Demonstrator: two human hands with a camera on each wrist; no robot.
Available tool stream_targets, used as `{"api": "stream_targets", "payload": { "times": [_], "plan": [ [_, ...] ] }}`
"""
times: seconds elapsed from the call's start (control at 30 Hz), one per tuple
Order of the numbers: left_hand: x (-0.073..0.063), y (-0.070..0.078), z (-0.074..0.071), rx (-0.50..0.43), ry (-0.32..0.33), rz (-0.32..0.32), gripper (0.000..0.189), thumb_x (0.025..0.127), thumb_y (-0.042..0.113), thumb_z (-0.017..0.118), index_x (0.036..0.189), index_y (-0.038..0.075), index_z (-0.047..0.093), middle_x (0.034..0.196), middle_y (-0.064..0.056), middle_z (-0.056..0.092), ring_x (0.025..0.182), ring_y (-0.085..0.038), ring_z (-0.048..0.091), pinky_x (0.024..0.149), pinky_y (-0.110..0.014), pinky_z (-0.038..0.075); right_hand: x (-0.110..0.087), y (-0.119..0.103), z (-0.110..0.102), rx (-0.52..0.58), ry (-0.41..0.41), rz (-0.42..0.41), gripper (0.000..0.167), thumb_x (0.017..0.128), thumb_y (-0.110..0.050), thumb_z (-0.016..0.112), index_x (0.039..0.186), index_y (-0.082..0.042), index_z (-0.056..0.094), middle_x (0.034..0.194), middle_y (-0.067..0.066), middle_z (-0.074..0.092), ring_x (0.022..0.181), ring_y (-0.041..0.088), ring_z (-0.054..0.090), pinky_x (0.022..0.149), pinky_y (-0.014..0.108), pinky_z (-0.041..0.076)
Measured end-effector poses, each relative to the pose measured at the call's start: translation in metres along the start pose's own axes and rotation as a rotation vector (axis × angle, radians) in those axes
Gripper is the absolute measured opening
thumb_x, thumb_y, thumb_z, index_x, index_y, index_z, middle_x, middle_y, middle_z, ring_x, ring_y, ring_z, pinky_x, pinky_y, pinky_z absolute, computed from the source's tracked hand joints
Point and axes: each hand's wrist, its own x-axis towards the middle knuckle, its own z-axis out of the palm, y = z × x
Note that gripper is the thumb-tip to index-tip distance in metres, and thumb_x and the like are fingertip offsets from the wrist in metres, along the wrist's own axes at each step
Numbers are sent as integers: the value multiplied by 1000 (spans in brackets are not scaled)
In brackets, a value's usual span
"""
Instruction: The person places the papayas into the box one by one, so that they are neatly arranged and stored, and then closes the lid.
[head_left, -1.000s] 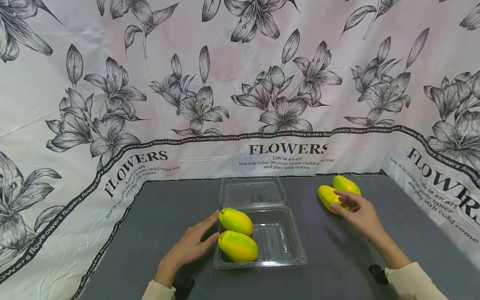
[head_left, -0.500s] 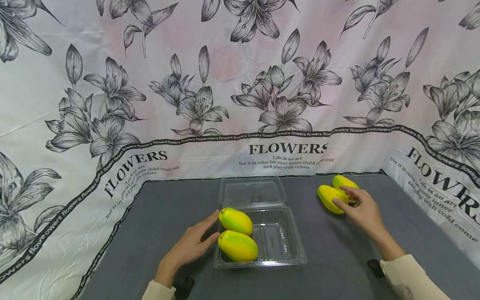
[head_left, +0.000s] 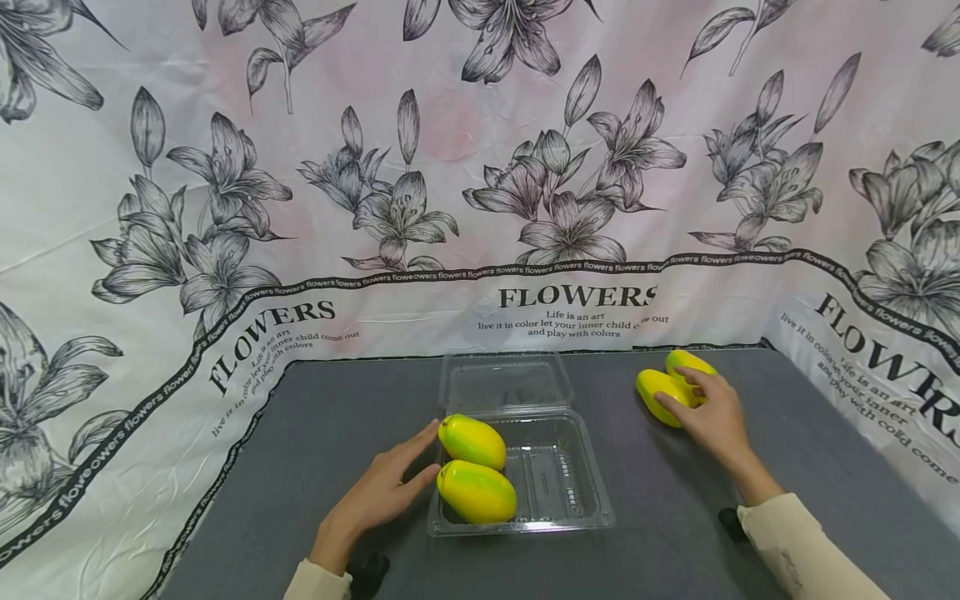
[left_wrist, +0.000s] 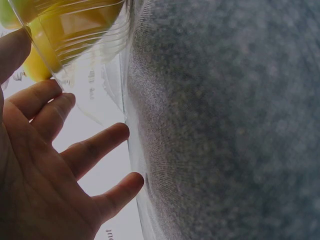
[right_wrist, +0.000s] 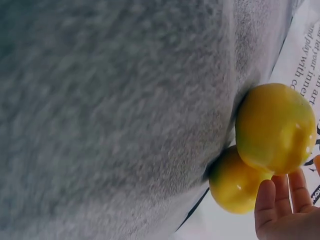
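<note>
Two yellow-green mangoes, a rear one (head_left: 471,442) and a front one (head_left: 477,492), lie in the left half of a clear plastic clamshell box (head_left: 598,492). My left hand (head_left: 378,492) rests at the box's left side, fingers spread and fingertips at its wall. In the left wrist view, those fingers (left_wrist: 95,146) are extended along the clear plastic. Two more mangoes, a near one (head_left: 651,390) and a far one (head_left: 688,360), sit together at the back right. My right hand (head_left: 714,417) reaches over the near mango (right_wrist: 275,127), thumb and loosely extended fingers around its right end.
The box's hinged lid (head_left: 504,383) lies folded back toward the rear. Grey cloth (head_left: 360,392) covers the table. A white curtain (head_left: 450,308) printed with flowers stands along the back and sides.
My right hand has moved left and slightly up onto the near mango, its fingers passing between the two mangoes. My left hand and the box have stayed in place.
</note>
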Motion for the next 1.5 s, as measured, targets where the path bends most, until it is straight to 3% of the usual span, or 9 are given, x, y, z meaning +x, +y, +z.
{"api": "stream_targets", "payload": {
  "times": [0.33, 0.63, 0.83, 1.17, 1.3, 1.5],
  "plan": [
    [0, 0, 1, -10, -5, -2, 71, 103, 54, 51, 163, 25, 25, 168, 8, 25, 154, -30, 32, 120, -66, 28, 4, 6, 13, -69, 52, 17, 54, 90, -29, 78, 130, 5, 64, 124, 34, 62, 107, 47, 49, 84, 52, 32],
    [0, 1, 2, -13, -3, 1, 72, 103, 55, 51, 163, 25, 25, 168, 9, 24, 154, -29, 32, 120, -64, 29, 6, 7, 15, -78, 43, 36, 52, 93, -29, 75, 130, 5, 65, 122, 32, 65, 104, 44, 49, 82, 48, 29],
    [0, 0, 2, -15, -2, 2, 71, 103, 54, 51, 163, 25, 25, 168, 9, 25, 154, -29, 32, 120, -64, 30, 7, 7, 14, -66, 28, 8, 49, 92, -24, 76, 127, 7, 66, 122, 32, 66, 105, 45, 51, 83, 49, 29],
    [2, 0, 0, -8, 1, 6, 70, 104, 51, 52, 163, 26, 25, 168, 8, 25, 154, -30, 32, 120, -67, 27, 6, 7, 9, -15, -59, -52, 47, 94, -26, 76, 127, 6, 66, 125, 30, 67, 111, 47, 56, 97, 61, 33],
    [1, -1, 1, -4, 0, 4, 71, 104, 53, 51, 164, 26, 24, 168, 8, 25, 154, -30, 32, 120, -66, 28, 5, 8, 8, -15, -90, -45, 51, 93, -28, 76, 130, 5, 65, 128, 29, 66, 110, 44, 58, 95, 59, 38],
    [0, -1, 0, -7, 2, 5, 70, 104, 52, 51, 163, 26, 25, 168, 8, 25, 154, -30, 32, 119, -67, 27, 3, 6, 2, -26, -164, -18, 57, 93, -33, 76, 135, 4, 62, 129, 28, 66, 102, 38, 62, 83, 46, 49]
  ]
}}
